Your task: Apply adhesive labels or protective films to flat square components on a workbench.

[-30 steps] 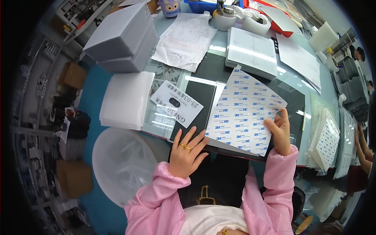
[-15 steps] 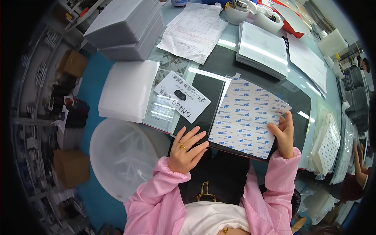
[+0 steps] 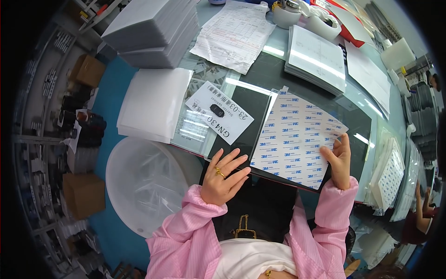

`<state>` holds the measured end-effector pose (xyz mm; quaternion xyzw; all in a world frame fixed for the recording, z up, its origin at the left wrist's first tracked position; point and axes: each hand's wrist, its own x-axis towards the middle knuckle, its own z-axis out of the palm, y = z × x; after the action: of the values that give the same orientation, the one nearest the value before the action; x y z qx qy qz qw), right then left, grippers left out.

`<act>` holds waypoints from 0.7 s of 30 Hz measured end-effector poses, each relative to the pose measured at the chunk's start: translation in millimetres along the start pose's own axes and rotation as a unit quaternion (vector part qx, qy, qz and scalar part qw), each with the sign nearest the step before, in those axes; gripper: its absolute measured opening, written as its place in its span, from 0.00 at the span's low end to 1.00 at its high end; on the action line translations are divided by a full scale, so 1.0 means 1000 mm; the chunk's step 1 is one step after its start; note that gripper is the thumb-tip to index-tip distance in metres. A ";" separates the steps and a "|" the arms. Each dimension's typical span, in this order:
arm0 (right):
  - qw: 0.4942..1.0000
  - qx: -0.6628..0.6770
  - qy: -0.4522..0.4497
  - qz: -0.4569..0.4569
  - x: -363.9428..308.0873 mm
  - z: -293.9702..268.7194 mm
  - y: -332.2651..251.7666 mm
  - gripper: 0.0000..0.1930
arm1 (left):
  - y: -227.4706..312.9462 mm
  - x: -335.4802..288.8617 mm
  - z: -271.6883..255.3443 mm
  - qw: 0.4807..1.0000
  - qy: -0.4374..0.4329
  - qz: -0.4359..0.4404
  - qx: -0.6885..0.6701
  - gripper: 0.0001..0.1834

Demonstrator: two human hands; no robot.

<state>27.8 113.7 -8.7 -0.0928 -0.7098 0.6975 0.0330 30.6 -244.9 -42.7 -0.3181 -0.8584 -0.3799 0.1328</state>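
Note:
A white adhesive-backing sheet (image 3: 292, 139) with a repeated blue print lies on a dark board (image 3: 260, 173) at the table's near edge. My right hand (image 3: 340, 160) holds its right side, thumb on top and fingers curled round the edge. My left hand (image 3: 226, 179) rests palm down by the sheet's lower left corner, fingers spread, holding nothing; a gold ring is on one finger. Beyond it lies a white printed card (image 3: 220, 111) with a small black piece (image 3: 217, 110) pictured or lying on it; I cannot tell which.
Translucent sheets (image 3: 153, 104) lie at left, before a tall stack (image 3: 148, 28). A paper form (image 3: 232, 35) and a sheet stack (image 3: 316, 60) lie farther back. A whitish bin (image 3: 134, 186) stands below at left. Bagged printed sheets (image 3: 388, 174) sit right, near another person's arm (image 3: 420, 214).
My hands keep nearly the same pose on the sheet and the table edge. The tabletop things appear slightly farther right in the picture. The other person's arm at far right has shifted.

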 end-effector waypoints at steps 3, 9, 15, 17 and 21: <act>1.000 0.009 -0.005 -0.003 0.000 0.000 0.000 0.28 | -0.001 -0.001 0.001 1.000 -0.001 -0.003 -0.003 0.16; 1.000 0.015 -0.008 0.001 0.000 0.001 -0.002 0.27 | 0.000 0.001 0.001 1.000 -0.001 -0.003 0.007 0.15; 1.000 0.002 -0.012 -0.007 0.002 0.001 -0.002 0.27 | 0.003 0.004 0.000 0.999 -0.017 0.007 0.050 0.17; 1.000 -0.012 -0.007 -0.005 0.002 0.001 -0.003 0.27 | 0.003 0.005 0.001 0.998 -0.013 0.013 0.057 0.18; 1.000 0.005 -0.016 -0.009 0.001 0.001 -0.003 0.27 | 0.004 0.006 0.002 0.998 -0.008 0.014 0.065 0.18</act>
<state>26.2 112.5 -5.5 -0.0752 -0.7072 0.7025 0.0279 29.0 -239.1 -38.8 -0.3239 -0.8778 -0.3188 0.1513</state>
